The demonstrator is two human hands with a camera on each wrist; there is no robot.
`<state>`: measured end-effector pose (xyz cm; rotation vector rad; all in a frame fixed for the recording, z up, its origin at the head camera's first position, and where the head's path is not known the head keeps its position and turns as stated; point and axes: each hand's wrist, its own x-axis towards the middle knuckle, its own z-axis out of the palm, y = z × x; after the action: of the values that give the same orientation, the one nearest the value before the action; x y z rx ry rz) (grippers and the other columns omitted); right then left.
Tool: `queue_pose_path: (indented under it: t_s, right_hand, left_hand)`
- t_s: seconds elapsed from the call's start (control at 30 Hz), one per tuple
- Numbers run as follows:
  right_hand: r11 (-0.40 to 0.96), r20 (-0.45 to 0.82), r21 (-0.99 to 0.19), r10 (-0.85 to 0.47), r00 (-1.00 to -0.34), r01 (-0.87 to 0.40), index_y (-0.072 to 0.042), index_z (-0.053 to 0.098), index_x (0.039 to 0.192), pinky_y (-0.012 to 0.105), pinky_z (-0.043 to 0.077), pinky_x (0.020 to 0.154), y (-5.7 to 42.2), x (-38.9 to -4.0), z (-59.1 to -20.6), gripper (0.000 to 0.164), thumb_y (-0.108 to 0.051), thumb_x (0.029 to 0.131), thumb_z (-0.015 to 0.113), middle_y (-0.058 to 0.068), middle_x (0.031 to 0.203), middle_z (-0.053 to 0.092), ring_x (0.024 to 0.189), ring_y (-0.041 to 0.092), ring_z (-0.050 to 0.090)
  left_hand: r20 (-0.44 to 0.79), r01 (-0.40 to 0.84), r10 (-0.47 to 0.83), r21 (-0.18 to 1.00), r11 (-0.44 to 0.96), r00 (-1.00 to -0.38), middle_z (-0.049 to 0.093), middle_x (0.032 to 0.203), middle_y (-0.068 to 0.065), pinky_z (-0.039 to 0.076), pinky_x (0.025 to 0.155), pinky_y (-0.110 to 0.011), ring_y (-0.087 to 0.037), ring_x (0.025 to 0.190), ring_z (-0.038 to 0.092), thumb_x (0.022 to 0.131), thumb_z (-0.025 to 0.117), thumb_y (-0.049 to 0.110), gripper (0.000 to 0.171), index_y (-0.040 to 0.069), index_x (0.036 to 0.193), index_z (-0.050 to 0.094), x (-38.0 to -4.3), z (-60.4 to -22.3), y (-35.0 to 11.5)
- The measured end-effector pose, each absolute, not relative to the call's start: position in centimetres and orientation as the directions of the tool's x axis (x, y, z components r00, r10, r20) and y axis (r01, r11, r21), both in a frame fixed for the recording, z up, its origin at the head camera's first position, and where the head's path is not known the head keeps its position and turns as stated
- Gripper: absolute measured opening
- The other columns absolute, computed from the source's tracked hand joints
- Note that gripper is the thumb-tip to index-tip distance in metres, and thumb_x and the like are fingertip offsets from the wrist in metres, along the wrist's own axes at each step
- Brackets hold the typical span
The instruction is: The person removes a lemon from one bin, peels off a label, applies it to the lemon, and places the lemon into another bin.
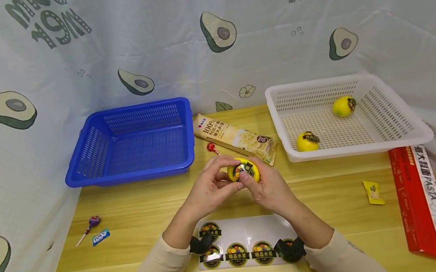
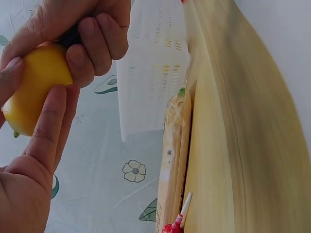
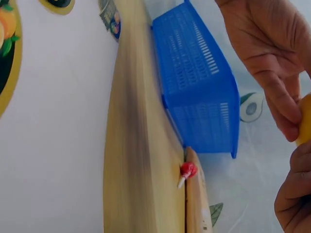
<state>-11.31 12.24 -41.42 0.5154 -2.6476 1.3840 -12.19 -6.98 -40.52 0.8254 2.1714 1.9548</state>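
Both hands hold a yellow lemon (image 1: 255, 172) above the middle of the table. A round black-and-gold label (image 1: 239, 169) lies on its upper side, with the right thumb on the label. My left hand (image 1: 208, 188) grips the lemon from the left with fingers and thumb; my right hand (image 1: 269, 187) grips its right side. In the left wrist view, the lemon (image 2: 41, 80) shows its small green stem tip, and left fingers touch its underside. Below the forearms lies a white sticker sheet (image 1: 249, 229) with several round fruit labels.
At back left stands a blue basket (image 1: 146, 162). A white basket (image 1: 349, 150) at back right holds two labelled lemons. Between them lie a pasta packet (image 1: 238, 138) and red lollipop (image 1: 211, 147). A purple lollipop (image 1: 94, 221), blue candy (image 1: 100, 237), yellow candy (image 1: 374, 192) and red pasta box (image 1: 416, 207) flank the hands.
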Motion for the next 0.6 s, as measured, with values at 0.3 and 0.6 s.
queue_pose_path:
  t_s: [0.3, 0.6]
  right_hand:
    - [0.559, 0.413, -0.683, -0.235, -0.88, -0.47, 0.0, 0.056, 0.126, 0.025, 0.053, 0.056, 12.2, -11.4, -42.2, 0.045, -0.033, 0.112, 0.03, 0.015, 0.087, 0.068, 0.068, 0.015, 0.061]
    - [0.524, 0.495, -0.7, -0.134, -0.858, -0.486, 0.004, 0.061, 0.123, 0.026, 0.052, 0.055, 11.5, -11.5, -42.9, 0.051, -0.025, 0.112, 0.02, 0.015, 0.082, 0.068, 0.066, 0.016, 0.06]
  left_hand:
    - [0.278, 0.309, 0.441, 0.951, -0.001, -0.853, 0.045, 0.14, -0.02, 0.063, 0.081, -0.029, -0.015, 0.092, 0.068, 0.086, 0.075, -0.009, 0.047, -0.002, 0.129, 0.057, -12.3, -40.5, -6.9]
    - [0.311, 0.344, 0.424, 0.939, 0.002, -0.85, 0.047, 0.138, -0.019, 0.062, 0.085, -0.031, -0.02, 0.098, 0.068, 0.084, 0.077, -0.008, 0.053, 0.003, 0.129, 0.053, -12.3, -41.0, -6.5]
